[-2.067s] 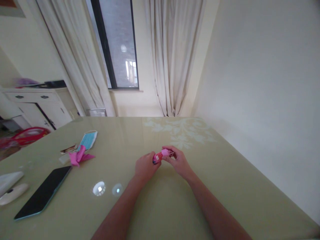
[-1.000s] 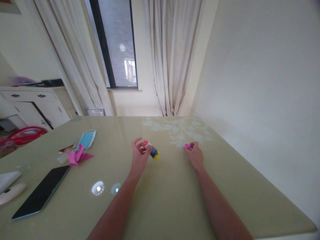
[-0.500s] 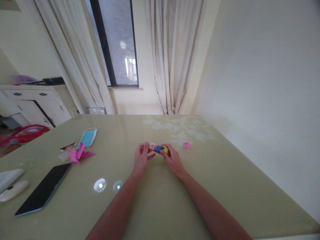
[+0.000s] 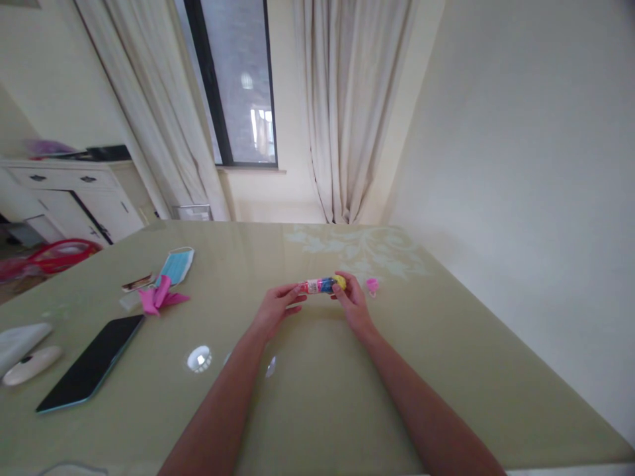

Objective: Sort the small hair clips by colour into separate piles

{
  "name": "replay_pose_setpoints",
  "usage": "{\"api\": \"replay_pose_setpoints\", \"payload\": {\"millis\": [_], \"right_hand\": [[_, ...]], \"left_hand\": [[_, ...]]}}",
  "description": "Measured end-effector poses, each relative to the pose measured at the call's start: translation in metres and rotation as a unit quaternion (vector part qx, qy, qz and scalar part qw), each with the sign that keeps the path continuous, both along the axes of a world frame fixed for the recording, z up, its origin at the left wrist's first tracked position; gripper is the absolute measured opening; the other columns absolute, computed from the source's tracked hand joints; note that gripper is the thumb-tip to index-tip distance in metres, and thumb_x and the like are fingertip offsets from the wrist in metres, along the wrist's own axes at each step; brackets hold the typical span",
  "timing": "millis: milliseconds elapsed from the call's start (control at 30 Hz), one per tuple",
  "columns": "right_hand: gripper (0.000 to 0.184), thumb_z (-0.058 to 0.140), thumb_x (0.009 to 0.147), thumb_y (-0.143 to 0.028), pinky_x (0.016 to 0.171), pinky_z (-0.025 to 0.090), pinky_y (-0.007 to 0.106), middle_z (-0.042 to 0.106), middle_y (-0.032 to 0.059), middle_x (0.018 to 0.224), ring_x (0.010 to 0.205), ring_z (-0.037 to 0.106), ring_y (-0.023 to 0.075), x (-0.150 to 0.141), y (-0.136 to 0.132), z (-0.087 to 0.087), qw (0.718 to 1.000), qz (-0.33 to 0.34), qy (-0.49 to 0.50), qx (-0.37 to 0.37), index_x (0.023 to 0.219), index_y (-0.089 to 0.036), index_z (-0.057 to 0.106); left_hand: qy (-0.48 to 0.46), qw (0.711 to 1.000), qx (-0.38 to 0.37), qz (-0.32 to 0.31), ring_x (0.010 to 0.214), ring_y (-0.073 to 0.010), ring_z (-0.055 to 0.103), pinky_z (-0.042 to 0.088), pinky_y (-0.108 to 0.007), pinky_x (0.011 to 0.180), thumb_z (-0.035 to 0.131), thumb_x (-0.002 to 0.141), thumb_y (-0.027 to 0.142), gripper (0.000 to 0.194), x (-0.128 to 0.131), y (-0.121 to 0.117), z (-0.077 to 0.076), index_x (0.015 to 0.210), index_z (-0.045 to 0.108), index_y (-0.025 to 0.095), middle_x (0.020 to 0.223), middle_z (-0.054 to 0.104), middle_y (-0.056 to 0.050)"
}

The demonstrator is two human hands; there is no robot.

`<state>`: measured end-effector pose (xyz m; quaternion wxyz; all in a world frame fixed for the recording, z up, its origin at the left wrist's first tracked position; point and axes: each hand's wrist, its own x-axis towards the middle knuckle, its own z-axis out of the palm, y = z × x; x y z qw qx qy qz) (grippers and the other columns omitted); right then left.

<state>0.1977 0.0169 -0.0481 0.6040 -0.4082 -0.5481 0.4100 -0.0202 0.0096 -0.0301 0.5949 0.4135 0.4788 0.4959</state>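
Over the middle of the table I hold a small colourful tube almost level between both hands. It has a red and pink left part, a blue band and a yellow right end. My left hand pinches the red end, with its lower fingers partly extended beneath. Around the yellow end, my right hand is closed with the thumb in front. A small pink cup-shaped piece with a loop lies on the table just right of my right hand.
At the left lie a pink folded-paper shape, a blue face mask, a dark-screened tablet and white rounded objects. The glossy table meets a wall on the right. Beyond it hang curtains by a window.
The tube has turned closer to level, and more of it shows between my hands. My left hand has shifted left and my right hand slightly right. The view has moved slightly.
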Motion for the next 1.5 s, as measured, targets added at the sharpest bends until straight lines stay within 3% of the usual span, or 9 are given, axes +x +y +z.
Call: {"api": "replay_pose_setpoints", "payload": {"millis": [233, 333, 633, 767, 867, 1000, 1100, 1333, 1500], "right_hand": [[0.055, 0.071, 0.087, -0.063, 0.077, 0.065, 0.036, 0.068, 0.0060, 0.107, 0.089, 0.069, 0.0206, 0.003, -0.001, 0.003, 1.000, 0.009, -0.009, -0.016, 0.125, -0.024, 0.063], [0.055, 0.072, 0.086, -0.063, 0.080, 0.066, 0.038, 0.069, 0.0056, 0.107, 0.091, 0.070, 0.0215, 0.004, -0.001, 0.002, 1.000, 0.016, -0.011, -0.023, 0.124, -0.025, 0.064], [0.053, 0.075, 0.086, -0.061, 0.083, 0.067, 0.043, 0.071, 0.0063, 0.108, 0.093, 0.073, 0.0237, 0.007, 0.002, -0.001, 0.999, 0.004, 0.010, -0.040, 0.124, -0.025, 0.065], [0.055, 0.073, 0.086, -0.062, 0.082, 0.066, 0.041, 0.069, 0.0065, 0.111, 0.094, 0.072, 0.0229, 0.009, 0.003, -0.002, 1.000, -0.017, 0.000, -0.023, 0.125, -0.024, 0.064], [0.055, 0.072, 0.089, -0.059, 0.083, 0.064, 0.039, 0.068, 0.0065, 0.113, 0.093, 0.070, 0.0215, 0.009, 0.002, -0.002, 0.999, -0.025, -0.027, 0.003, 0.130, -0.024, 0.062], [0.058, 0.075, 0.089, -0.051, 0.086, 0.062, 0.038, 0.068, 0.0059, 0.116, 0.094, 0.068, 0.0208, 0.009, -0.001, -0.001, 0.999, -0.003, -0.035, 0.025, 0.139, -0.027, 0.057], [0.056, 0.074, 0.089, -0.052, 0.084, 0.061, 0.037, 0.069, 0.0060, 0.114, 0.093, 0.068, 0.0211, 0.008, 0.000, -0.001, 0.999, 0.010, -0.035, 0.022, 0.137, -0.026, 0.059], [0.056, 0.072, 0.090, -0.054, 0.082, 0.061, 0.036, 0.067, 0.0067, 0.115, 0.094, 0.067, 0.0210, 0.008, 0.002, -0.001, 1.000, -0.009, -0.021, 0.019, 0.136, -0.025, 0.059], [0.056, 0.071, 0.091, -0.053, 0.083, 0.062, 0.037, 0.066, 0.0074, 0.117, 0.096, 0.067, 0.0214, 0.008, 0.002, -0.003, 0.999, -0.013, -0.033, 0.020, 0.137, -0.024, 0.057]], "left_hand": [[0.030, 0.999, -0.003, -0.036, 0.103, -0.0285, 0.075, 0.061, -0.030, 0.071, 0.092, 0.067, 0.052, 0.044, 0.001, -0.001, 0.007, 0.095, 0.084, 0.019, 0.112, 0.081, -0.015], [0.049, 0.998, -0.009, -0.047, 0.097, -0.0281, 0.076, 0.060, -0.031, 0.069, 0.094, 0.063, 0.051, 0.042, 0.002, -0.002, 0.007, 0.088, 0.083, 0.019, 0.101, 0.082, -0.014], [0.061, 0.997, 0.023, -0.027, 0.095, -0.0264, 0.074, 0.063, -0.036, 0.076, 0.091, 0.069, 0.053, 0.042, 0.008, 0.001, 0.000, 0.087, 0.081, 0.017, 0.094, 0.079, -0.013], [0.046, 0.999, 0.011, -0.009, 0.095, -0.0254, 0.075, 0.064, -0.036, 0.080, 0.088, 0.076, 0.045, 0.032, 0.007, 0.004, -0.003, 0.086, 0.079, 0.016, 0.095, 0.079, -0.013], [0.026, 1.000, 0.007, 0.002, 0.102, -0.0243, 0.075, 0.065, -0.036, 0.084, 0.080, 0.087, 0.042, 0.026, 0.010, 0.003, -0.004, 0.093, 0.078, 0.017, 0.110, 0.080, -0.015], [-0.083, 0.996, -0.021, -0.003, 0.110, -0.0230, 0.073, 0.066, -0.038, 0.090, 0.073, 0.095, 0.036, 0.019, 0.020, -0.001, -0.004, 0.102, 0.077, 0.018, 0.128, 0.075, -0.015], [-0.139, 0.989, -0.043, -0.001, 0.108, -0.0220, 0.073, 0.065, -0.039, 0.094, 0.074, 0.095, 0.031, 0.015, 0.026, -0.003, -0.005, 0.098, 0.077, 0.016, 0.121, 0.077, -0.015], [-0.110, 0.993, -0.035, 0.024, 0.096, -0.0213, 0.076, 0.062, -0.043, 0.101, 0.081, 0.090, 0.036, 0.021, 0.027, 0.000, -0.010, 0.084, 0.077, 0.015, 0.100, 0.081, -0.013], [-0.127, 0.989, -0.048, 0.050, 0.092, -0.0180, 0.076, 0.063, -0.038, 0.098, 0.076, 0.094, 0.028, 0.014, 0.026, 0.001, -0.011, 0.089, 0.075, 0.015, 0.103, 0.080, -0.012]]}}
